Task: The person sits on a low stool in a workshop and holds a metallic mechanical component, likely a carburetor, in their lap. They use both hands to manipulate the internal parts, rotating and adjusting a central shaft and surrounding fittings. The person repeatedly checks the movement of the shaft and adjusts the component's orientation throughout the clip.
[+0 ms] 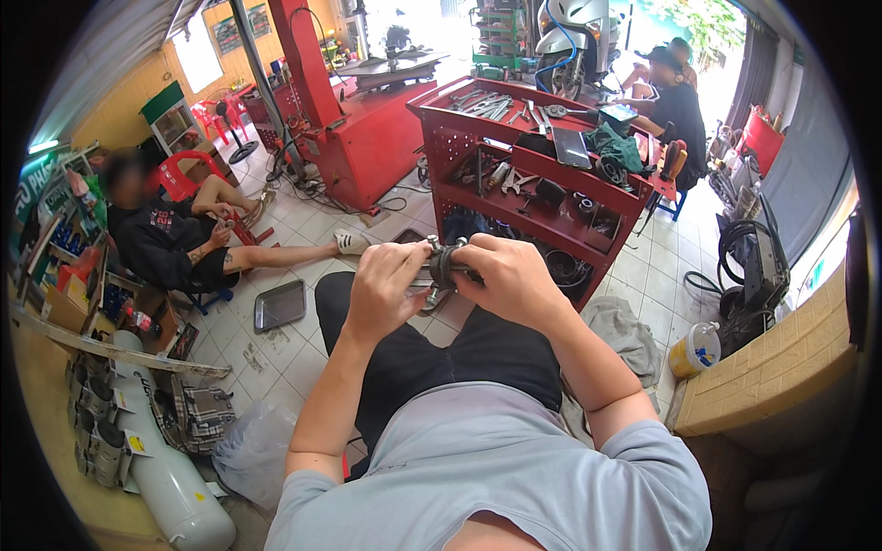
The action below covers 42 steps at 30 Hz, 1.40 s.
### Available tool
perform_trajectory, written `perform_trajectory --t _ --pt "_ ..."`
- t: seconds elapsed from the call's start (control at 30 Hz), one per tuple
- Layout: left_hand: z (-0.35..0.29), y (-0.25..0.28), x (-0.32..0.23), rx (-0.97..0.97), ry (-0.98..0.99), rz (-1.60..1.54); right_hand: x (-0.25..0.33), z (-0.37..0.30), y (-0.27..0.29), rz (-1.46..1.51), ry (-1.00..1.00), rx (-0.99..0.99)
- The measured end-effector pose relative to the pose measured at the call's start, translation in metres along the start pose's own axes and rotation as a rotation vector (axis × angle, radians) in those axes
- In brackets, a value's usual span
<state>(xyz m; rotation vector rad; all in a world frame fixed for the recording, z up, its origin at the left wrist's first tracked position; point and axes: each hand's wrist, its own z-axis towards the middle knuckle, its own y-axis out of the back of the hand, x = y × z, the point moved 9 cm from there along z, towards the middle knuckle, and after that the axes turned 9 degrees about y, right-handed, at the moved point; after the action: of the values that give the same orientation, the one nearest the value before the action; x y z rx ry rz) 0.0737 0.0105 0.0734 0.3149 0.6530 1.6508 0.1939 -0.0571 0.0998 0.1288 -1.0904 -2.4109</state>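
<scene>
Above my lap, both hands grip a small metal part [442, 267] with a dark ring-shaped body and bright bolt-like ends sticking out above and below. Its exact kind I cannot make out. My left hand [384, 283] is closed on its left side, where a silvery piece shows under the fingers. From the right, my right hand [511, 277] wraps over the dark ring, fingers curled and thumb below. The fingers hide much of the part.
Just ahead stands a red tool cart [514, 209] with wrenches [491, 106] on top. A metal tray [280, 305] lies on the tiled floor at left, near a seated person [175, 230]. Grey cloth [620, 335] and a bucket [691, 353] are at right, a white cylinder [175, 477] at lower left.
</scene>
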Motion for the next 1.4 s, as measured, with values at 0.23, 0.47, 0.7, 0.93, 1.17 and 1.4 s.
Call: perform_trajectory --t 0.23,0.47,0.7,0.93,1.17,1.4 --pt "0.000 -0.003 0.004 0.017 0.009 -0.038 0.006 0.001 -0.002 -0.075 0.079 0.010" --pt "0.000 -0.002 0.005 -0.008 0.024 -0.039 0.005 0.001 0.000 -0.106 0.055 -0.007" --pt "0.001 0.000 -0.001 -0.047 -0.004 0.052 -0.008 -0.001 0.001 0.017 -0.079 -0.057" --pt "0.000 -0.001 -0.003 -0.057 -0.004 0.049 -0.011 -0.002 0.001 0.026 -0.114 -0.059" --pt "0.002 0.001 0.007 -0.011 0.180 -0.195 -0.013 -0.004 0.013 0.264 -0.091 0.001" --pt "0.004 -0.003 0.008 0.121 0.427 -0.657 0.003 0.004 0.011 0.319 0.118 -0.166"
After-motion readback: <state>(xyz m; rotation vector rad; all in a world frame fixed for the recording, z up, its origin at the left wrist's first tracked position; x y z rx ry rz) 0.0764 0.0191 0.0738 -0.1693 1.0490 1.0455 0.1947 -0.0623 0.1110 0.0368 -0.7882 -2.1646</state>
